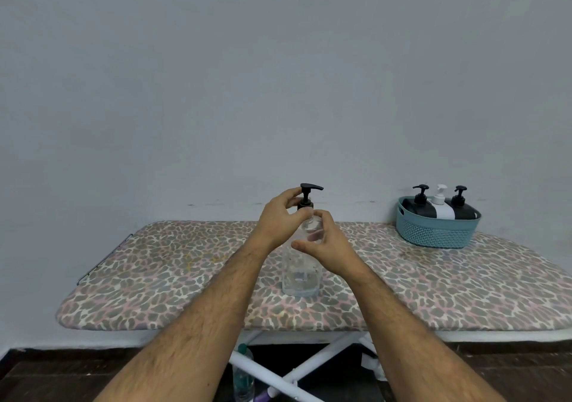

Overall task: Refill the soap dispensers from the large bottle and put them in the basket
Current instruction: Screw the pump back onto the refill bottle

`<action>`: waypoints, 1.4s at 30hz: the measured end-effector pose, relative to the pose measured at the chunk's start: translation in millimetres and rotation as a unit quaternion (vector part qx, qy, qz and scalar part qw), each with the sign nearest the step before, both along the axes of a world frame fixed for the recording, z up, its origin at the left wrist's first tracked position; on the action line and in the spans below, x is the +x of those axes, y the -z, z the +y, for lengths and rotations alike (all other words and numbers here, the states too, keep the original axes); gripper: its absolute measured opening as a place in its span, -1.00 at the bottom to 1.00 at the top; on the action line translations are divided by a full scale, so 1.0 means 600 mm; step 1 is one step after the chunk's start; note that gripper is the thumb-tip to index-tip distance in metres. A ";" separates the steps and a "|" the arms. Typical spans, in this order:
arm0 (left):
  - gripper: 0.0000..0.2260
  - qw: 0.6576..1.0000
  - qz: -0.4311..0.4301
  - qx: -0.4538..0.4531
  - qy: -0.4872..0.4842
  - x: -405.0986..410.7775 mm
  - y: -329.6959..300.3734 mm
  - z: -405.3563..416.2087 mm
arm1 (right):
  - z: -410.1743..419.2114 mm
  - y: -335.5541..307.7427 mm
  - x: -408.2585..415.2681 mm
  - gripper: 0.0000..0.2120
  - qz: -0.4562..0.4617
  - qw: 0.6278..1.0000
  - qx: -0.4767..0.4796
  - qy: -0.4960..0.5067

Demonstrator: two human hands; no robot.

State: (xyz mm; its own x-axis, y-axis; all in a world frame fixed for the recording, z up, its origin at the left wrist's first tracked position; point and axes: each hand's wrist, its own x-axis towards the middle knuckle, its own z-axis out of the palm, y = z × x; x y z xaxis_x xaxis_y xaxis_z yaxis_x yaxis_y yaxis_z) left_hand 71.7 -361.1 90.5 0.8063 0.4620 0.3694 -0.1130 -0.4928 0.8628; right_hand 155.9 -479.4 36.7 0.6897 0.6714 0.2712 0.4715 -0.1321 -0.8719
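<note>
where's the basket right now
In the head view the teal basket sits at the far right of the ironing board near the wall, holding three pump bottles, to the right of the clear dispenser the hands work on.

Bottle point(243, 373) under board half-hidden, cut by bottom edge (contents unclear).

Two bare forearms, hairy (no sleeves in view), left hand point(276, 219), right hand point(328, 244)
</note>
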 end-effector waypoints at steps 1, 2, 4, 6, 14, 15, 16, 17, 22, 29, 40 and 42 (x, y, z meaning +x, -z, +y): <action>-0.59 1.000 0.001 0.015 -0.013 0.003 -0.001 -0.004 | 0.000 0.000 -0.001 -0.23 -0.002 1.000 -0.001 0.000; -0.53 0.999 -0.001 0.029 -0.033 0.008 -0.001 -0.008 | 0.000 0.000 -0.001 -0.22 -0.005 1.000 -0.003 0.000; -0.45 0.996 -0.008 0.036 -0.079 0.014 -0.003 -0.018 | 0.001 0.000 0.000 -0.21 -0.009 1.000 -0.004 0.000; -0.38 0.994 -0.015 0.022 -0.109 0.016 -0.006 -0.024 | 0.001 -0.001 0.000 -0.22 -0.009 1.000 -0.001 0.000; -0.54 0.999 -0.007 -0.031 -0.012 0.001 0.002 -0.006 | 0.003 0.003 0.007 -0.23 -0.007 1.000 0.001 0.002; -0.58 1.000 -0.003 -0.025 -0.002 0.000 0.001 -0.006 | 0.003 0.002 0.006 -0.23 -0.009 1.000 0.001 0.003; -0.61 1.000 -0.001 -0.015 -0.003 -0.001 0.000 -0.007 | 0.003 0.002 0.005 -0.23 -0.010 1.000 0.000 0.004; -0.63 1.000 0.000 -0.002 -0.017 0.001 -0.001 -0.010 | 0.003 0.002 0.005 -0.23 -0.012 1.000 0.000 0.004; -0.48 0.976 0.054 0.101 -0.186 0.011 -0.004 -0.026 | 0.004 0.002 0.003 -0.23 -0.015 1.000 -0.002 0.006; -0.71 0.981 0.013 0.103 -0.164 0.017 0.001 -0.019 | 0.004 0.000 0.002 -0.29 -0.005 1.000 0.010 0.001; -0.76 0.981 0.006 0.120 -0.156 0.017 0.001 -0.019 | 0.002 0.005 0.008 -0.23 0.045 0.999 0.016 -0.010; -0.73 0.981 0.007 0.122 -0.152 0.018 0.001 -0.017 | 0.000 0.006 0.012 -0.25 0.059 0.998 0.012 -0.016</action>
